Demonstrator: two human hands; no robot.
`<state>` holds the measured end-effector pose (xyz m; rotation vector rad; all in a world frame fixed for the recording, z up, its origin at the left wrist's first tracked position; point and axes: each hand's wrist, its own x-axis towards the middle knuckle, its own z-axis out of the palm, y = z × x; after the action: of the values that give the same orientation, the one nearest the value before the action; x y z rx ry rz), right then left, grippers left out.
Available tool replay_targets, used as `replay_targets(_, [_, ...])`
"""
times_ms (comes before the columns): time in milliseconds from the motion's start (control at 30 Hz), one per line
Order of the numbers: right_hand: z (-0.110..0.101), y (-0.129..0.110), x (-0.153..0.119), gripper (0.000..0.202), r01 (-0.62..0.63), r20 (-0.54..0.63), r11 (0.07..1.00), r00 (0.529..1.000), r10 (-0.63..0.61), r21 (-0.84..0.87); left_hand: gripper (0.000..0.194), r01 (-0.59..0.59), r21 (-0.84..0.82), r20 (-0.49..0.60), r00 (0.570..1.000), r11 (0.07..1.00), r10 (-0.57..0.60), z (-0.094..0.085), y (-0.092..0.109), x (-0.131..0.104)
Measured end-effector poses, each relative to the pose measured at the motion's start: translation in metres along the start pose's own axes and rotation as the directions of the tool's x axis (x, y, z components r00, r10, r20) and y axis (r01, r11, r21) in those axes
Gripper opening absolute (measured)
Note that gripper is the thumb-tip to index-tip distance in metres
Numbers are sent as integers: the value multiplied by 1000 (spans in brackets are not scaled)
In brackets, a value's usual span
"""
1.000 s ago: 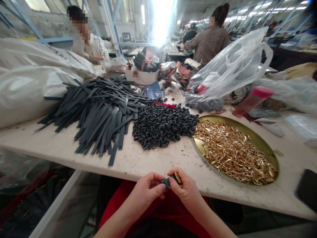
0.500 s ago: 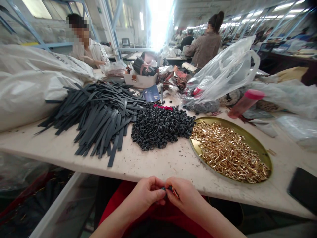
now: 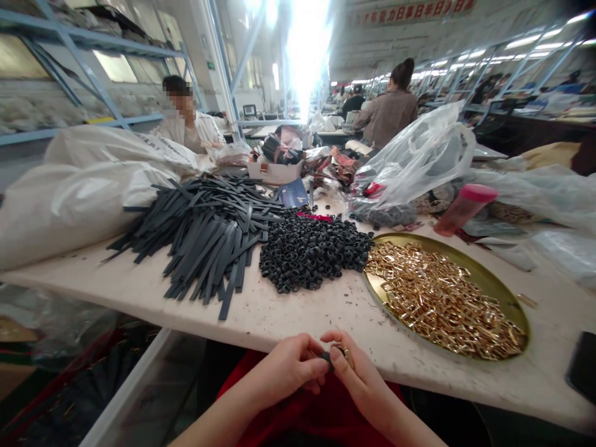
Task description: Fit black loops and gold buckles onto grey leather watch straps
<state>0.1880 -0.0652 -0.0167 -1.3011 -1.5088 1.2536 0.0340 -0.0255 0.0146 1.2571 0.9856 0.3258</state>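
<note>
Left hand point(image 3: 293, 367): pinching narrowly, thumb against curled fingers, on a short dark-grey strap-like piece point(image 3: 328, 359).
Right hand point(image 3: 357, 372): wrapped narrowly, with thumb and fingers around a small gold-coloured metal buckle point(image 3: 344, 351).
Strap piece and buckle: held between both hands, just off the near edge of the pale flat table point(image 3: 254, 320); largely covered by fingers, so cannot tell whether joined.
Fingertip work: apparently adjusting the strap piece at the buckle, judging by the meeting thumbs.
Buckle grip: probably calls next for steadiness on the right and small fingertip shifts on the left.
Table middle: heaped with small black loop-shaped rings point(image 3: 311, 257), touching long flat black strips point(image 3: 200, 251) to the left.
Shiny gold round tray point(image 3: 488, 282): filled with loose gold-coloured metal buckles point(image 3: 437, 301), right of the rings.
Behind the tray: crowded by a clear crumpled plastic bag point(image 3: 419, 155) and a tilted pink-lidded bottle point(image 3: 465, 211).
In the way: only own thumbs, hiding the contact point; piles well apart from the hands.
</note>
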Motion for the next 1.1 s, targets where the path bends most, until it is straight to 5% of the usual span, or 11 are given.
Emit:
replay_targets(67, [-4, 7, 15, 31, 0, -81, 992, 997, -11, -126, 22, -53, 340, -42, 997, 939, 71, -5, 2, 12])
replay_targets(133, [-9, 16, 37, 33, 11, -151, 957, 987, -57, -291, 30, -97, 619, -124, 968, 779, 219, -10, 3, 28])
replay_targets(267, [-21, 36, 78, 29, 33, -233, 787, 947, -222, -616, 25, -39, 789, -249, 892, 614, 377, -32, 4, 56])
replay_targets(400, [-27, 50, 91, 24, 32, -266, 757, 926, -269, -653, 23, 128, 825, -413, 800, 550, 435, -101, 15, 60])
replay_targets(533, [-28, 58, 91, 21, 17, -278, 777, 929, -245, -629, 25, 366, 761, -621, 650, 535, 438, -186, 26, 68])
replay_targets(633, [-28, 60, 92, 20, 23, -274, 787, 931, -242, -616, 20, 439, 716, -682, 606, 543, 410, -219, 26, 82])
replay_targets(767, [-27, 58, 92, 19, 22, -283, 802, 929, -236, -597, 8, 386, 692, -698, 571, 610, 431, -223, 30, 90])
replay_targets(933, [-28, 58, 91, 19, 18, -324, 838, 918, -231, -545, 16, 146, 643, -713, 472, 752, 518, -207, 54, 64])
replay_targets(1033, [-27, 54, 87, 24, 66, -442, 886, 848, -293, -459, 24, -52, 546, -726, 468, 836, 504, -175, 65, 43])
replay_targets(1100, [-20, 42, 78, 29, 124, -492, 937, 824, -281, -328, 30, -170, 439, -724, 515, 882, 459, -140, 63, 31])
